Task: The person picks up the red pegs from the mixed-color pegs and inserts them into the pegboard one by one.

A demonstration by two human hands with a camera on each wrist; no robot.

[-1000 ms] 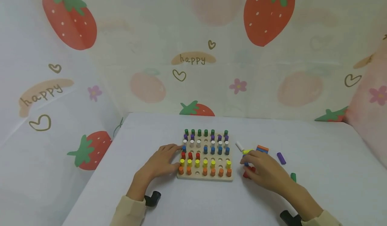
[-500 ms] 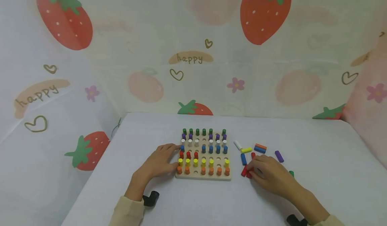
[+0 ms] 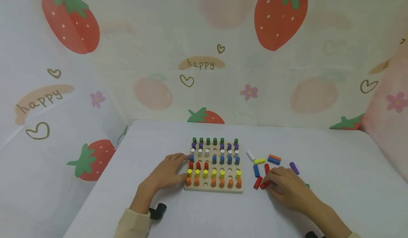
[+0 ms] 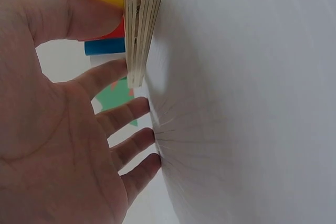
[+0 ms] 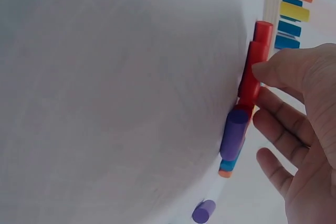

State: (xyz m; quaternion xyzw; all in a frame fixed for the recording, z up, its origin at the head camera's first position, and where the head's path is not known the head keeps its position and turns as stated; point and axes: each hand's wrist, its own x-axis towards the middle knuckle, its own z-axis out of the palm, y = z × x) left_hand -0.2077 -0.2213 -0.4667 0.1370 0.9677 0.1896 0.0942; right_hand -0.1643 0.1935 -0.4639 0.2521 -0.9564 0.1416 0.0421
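Observation:
A wooden pegboard with rows of coloured pegs lies on the white table. Along its left side rests my left hand; thumb and index fingertip touch the board's edge, the other fingers extended and spread. To the right of the board, my right hand pinches a red peg low over the table, between thumb and fingertips. Another red peg lies just left of those fingertips, and one more red peg is beyond them. In the right wrist view, a purple peg lies close below the held peg.
Loose pegs lie right of the board: white, yellow, blue, orange beside another blue, and purple. A green peg is partly hidden by the right hand. A strawberry-printed cloth stands behind the table.
My right hand has moved slightly right and towards me, uncovering blue, yellow and red pegs, and now pinches a red peg. The left hand stays at the board's edge.

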